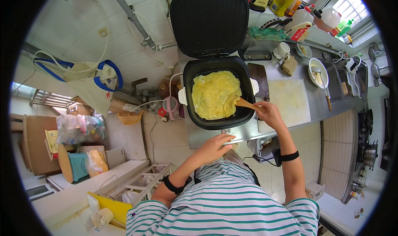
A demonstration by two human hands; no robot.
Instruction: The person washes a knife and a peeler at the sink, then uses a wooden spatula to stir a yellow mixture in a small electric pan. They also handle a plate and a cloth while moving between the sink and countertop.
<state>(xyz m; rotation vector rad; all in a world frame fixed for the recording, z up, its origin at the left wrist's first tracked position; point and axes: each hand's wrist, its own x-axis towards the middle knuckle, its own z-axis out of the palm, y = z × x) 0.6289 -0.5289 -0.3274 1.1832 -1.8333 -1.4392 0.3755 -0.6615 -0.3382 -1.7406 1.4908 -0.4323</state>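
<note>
My right hand (271, 114) grips the handle of a wooden spatula (248, 104), whose blade touches the right edge of a yellow egg pancake (216, 94). The pancake lies flat in the square black pan of an electric skillet (221, 124), which has white side handles. Its ribbed black lid (210, 21) stands raised at the back. My left hand (216, 147) holds nothing and hovers in front of the skillet near the metal counter edge, fingers apart.
A white cutting board (290, 102) and a cleaver (258, 79) lie right of the skillet. Farther right are a white bowl with a spoon (314, 61) and a sink (334, 80). Sauce bottles (283, 1) line the back. A white cord (171, 83) runs off left.
</note>
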